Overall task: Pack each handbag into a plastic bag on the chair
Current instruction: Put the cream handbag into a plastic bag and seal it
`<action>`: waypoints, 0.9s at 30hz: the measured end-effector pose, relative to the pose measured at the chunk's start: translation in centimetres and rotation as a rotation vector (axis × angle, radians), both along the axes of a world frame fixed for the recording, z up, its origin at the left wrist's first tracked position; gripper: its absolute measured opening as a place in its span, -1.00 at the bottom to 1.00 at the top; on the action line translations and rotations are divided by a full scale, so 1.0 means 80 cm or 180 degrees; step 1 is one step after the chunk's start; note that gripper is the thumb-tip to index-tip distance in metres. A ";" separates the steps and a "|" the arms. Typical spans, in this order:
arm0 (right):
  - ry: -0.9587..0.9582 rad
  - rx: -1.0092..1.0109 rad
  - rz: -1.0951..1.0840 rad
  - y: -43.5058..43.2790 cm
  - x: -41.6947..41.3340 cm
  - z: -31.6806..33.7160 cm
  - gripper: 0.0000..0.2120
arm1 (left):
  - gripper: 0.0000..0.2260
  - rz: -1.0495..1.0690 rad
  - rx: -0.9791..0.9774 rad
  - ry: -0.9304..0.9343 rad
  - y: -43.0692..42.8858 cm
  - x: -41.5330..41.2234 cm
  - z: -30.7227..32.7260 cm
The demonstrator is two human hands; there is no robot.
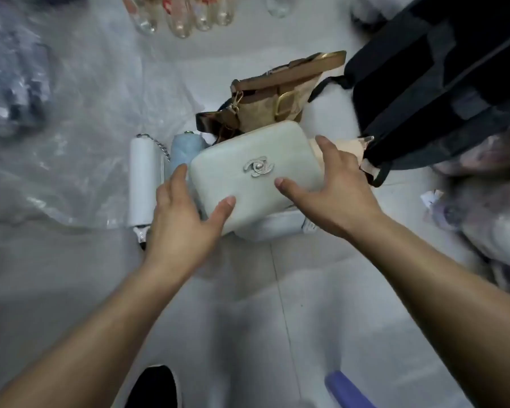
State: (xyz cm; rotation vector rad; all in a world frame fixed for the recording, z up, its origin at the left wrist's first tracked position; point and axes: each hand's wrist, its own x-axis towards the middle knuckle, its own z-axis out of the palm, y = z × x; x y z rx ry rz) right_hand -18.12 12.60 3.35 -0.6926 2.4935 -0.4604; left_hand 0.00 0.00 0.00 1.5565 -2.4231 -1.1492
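Observation:
A cream-white handbag with a silver clasp is held over the white tiled floor, in the middle of the view. My left hand grips its lower left corner, thumb on the front face. My right hand grips its right side, thumb on the front near the clasp. Behind it lies a tan and brown handbag with a gold buckle. To the left stand a white handbag with a chain and a pale blue one. Clear plastic sheeting covers the floor at left.
A large black bag fills the upper right. Plastic-wrapped bundles lie at the right edge. Clear bottles stand at the top. A black shoe and a purple object sit at the bottom edge.

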 end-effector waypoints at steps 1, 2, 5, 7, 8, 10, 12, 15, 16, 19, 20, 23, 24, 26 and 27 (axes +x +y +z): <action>-0.0061 -0.0011 -0.0075 -0.005 -0.002 -0.016 -0.06 | -0.11 0.0106 0.0135 0.0152 -0.004 -0.004 -0.014; -0.0118 -0.0007 -0.0145 -0.009 -0.005 -0.029 -0.05 | -0.07 0.0201 0.0343 0.0294 -0.007 -0.009 -0.023; -0.0424 -0.0110 -0.0369 -0.014 -0.009 -0.062 -0.01 | -0.02 0.0339 0.0761 0.0543 -0.014 -0.015 -0.046; -0.0409 -0.0220 -0.0425 -0.012 -0.009 -0.073 0.00 | -0.01 0.0139 0.0622 0.0502 -0.015 -0.015 -0.052; -0.0341 -0.0285 -0.0415 -0.010 -0.007 -0.074 0.00 | -0.01 0.0052 0.0510 0.0478 -0.015 -0.016 -0.051; -0.0274 -0.0479 -0.0517 -0.008 -0.002 -0.071 0.02 | -0.04 -0.0015 0.0245 0.0474 -0.012 -0.018 -0.044; -0.0311 -0.0617 -0.0626 -0.001 0.001 -0.057 0.06 | -0.05 -0.0040 -0.0052 0.0581 -0.007 -0.021 -0.029; -0.0342 -0.0786 -0.0813 0.021 0.008 -0.012 0.09 | -0.03 -0.0122 -0.0118 0.0829 0.003 -0.024 0.011; -0.0335 -0.0885 -0.0892 0.031 0.010 0.008 0.10 | -0.03 -0.0137 -0.0037 0.0864 0.008 -0.026 0.030; -0.0336 -0.1042 -0.1286 0.068 0.019 0.072 0.14 | -0.09 -0.0162 0.0073 0.0839 0.041 -0.041 0.095; -0.0330 -0.1080 -0.1391 0.086 0.022 0.094 0.15 | -0.12 -0.0158 0.0118 0.0855 0.056 -0.049 0.118; -0.0336 -0.1154 -0.1655 0.150 0.033 0.152 0.16 | -0.24 -0.0275 0.0317 0.0788 0.101 -0.074 0.186; -0.0356 -0.1162 -0.1758 0.174 0.038 0.169 0.17 | -0.25 -0.0357 0.0379 0.0751 0.116 -0.081 0.205; -0.0311 -0.1172 -0.2045 0.225 0.048 0.202 0.19 | -0.28 -0.0580 0.0432 0.0760 0.152 -0.098 0.240; -0.0264 -0.1162 -0.2217 0.251 0.054 0.217 0.20 | -0.28 -0.0703 0.0469 0.0774 0.173 -0.105 0.255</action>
